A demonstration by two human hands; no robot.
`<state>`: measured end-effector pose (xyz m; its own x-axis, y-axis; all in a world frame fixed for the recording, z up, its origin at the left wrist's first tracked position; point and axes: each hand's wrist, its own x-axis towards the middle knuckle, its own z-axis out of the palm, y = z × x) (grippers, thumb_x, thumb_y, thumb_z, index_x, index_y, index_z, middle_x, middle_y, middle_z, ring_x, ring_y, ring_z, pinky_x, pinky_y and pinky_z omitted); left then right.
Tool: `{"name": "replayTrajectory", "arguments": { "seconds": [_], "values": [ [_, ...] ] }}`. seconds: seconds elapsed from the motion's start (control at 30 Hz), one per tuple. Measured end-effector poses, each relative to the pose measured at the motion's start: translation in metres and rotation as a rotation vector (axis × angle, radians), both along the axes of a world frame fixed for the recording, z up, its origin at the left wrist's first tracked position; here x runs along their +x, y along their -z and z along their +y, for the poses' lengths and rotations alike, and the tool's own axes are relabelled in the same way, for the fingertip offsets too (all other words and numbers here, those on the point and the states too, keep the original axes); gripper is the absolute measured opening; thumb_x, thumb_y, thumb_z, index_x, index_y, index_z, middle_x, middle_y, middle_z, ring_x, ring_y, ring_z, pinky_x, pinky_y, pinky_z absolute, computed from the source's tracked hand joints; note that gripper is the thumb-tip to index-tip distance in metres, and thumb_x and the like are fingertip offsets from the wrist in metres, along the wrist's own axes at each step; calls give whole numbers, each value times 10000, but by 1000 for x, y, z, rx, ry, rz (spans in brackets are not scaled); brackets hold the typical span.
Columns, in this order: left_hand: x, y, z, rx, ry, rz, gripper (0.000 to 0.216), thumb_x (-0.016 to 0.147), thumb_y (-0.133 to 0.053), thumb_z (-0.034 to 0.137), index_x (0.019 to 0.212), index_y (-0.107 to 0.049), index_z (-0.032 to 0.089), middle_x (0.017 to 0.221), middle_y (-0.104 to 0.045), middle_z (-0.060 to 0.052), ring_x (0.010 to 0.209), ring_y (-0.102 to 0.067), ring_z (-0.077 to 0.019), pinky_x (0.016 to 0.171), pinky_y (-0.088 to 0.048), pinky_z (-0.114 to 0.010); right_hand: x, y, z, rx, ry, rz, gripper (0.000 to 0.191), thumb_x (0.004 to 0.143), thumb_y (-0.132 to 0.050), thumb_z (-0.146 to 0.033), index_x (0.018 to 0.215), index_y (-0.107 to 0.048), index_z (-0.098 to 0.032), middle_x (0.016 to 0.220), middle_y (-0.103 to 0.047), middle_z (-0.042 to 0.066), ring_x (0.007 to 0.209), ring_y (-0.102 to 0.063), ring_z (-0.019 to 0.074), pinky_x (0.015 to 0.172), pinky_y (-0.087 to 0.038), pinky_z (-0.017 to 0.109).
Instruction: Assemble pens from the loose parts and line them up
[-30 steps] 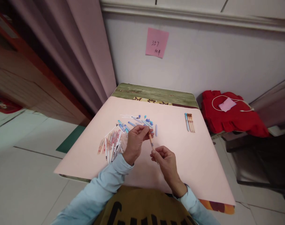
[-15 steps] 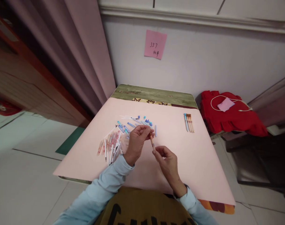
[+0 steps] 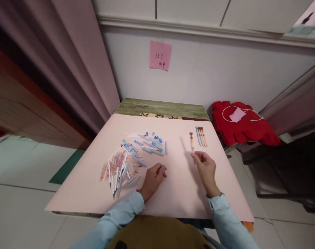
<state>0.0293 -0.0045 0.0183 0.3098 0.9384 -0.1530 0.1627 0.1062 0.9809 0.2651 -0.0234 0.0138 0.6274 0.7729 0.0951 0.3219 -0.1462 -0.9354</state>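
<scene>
My right hand (image 3: 205, 169) pinches the lower end of a beige pen (image 3: 192, 143) with a brown top, its top pointing away from me. Just right of it, a blue pen (image 3: 198, 136) lies in a row with several brown-topped pens (image 3: 202, 137). My left hand (image 3: 154, 178) rests near the table's middle with its fingers curled in, and no object shows in it. Beyond it lie loose blue pen barrels (image 3: 148, 150) and small blue caps (image 3: 158, 139). White pen refills (image 3: 117, 178) and pinkish clear barrels (image 3: 104, 171) are heaped to its left.
The table (image 3: 173, 204) has a pale pink cover, with a green wood-patterned strip (image 3: 162, 106) along the far edge against the wall. A pink note (image 3: 160, 55) is stuck on the wall. Red cloth with a cable (image 3: 240, 133) sits off the right side.
My left hand has let go of the brown-topped pen and come down toward the table. My right hand has carried the pen right, close to the row. The view has shifted slightly.
</scene>
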Motion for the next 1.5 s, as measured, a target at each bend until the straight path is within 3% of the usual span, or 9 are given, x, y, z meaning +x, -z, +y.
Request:
{"name": "replayTrajectory", "arguments": {
  "seconds": [0.17, 0.33, 0.8, 1.5],
  "values": [
    [-6, 8, -6, 122, 70, 106, 261, 877, -544, 417, 755, -632, 203, 639, -617, -2, 591, -545, -145, 592, -416, -251, 96, 15, 27, -220, 209, -296, 441, 722, -671, -573, 891, -751, -173, 750, -720, 79, 651, -599, 208, 623, -412, 295],
    [-5, 11, -4, 170, 79, 129, 245, 890, -527, 384, 749, -622, 207, 642, -617, -1, 607, -554, -149, 604, -410, -252, 141, 24, 50, -431, 247, -405, 404, 735, -643, -537, 886, -770, -185, 789, -734, 96, 663, -605, 216, 619, -390, 305],
    [-6, 16, -3, 242, 117, 179, 248, 916, -490, 361, 775, -612, 199, 653, -616, 3, 635, -575, -149, 646, -416, -255, 158, 30, 100, -530, 201, -490, 339, 731, -656, -465, 870, -790, -186, 869, -747, 151, 793, -662, 270, 667, -432, 309],
    [-6, 21, -4, 285, 127, 212, 209, 931, -477, 316, 826, -609, 192, 672, -616, 6, 650, -585, -142, 649, -423, -256, 163, 37, 107, -518, 156, -576, 356, 749, -605, -432, 894, -797, -170, 839, -747, 161, 804, -679, 275, 686, -452, 307]
  ]
}}
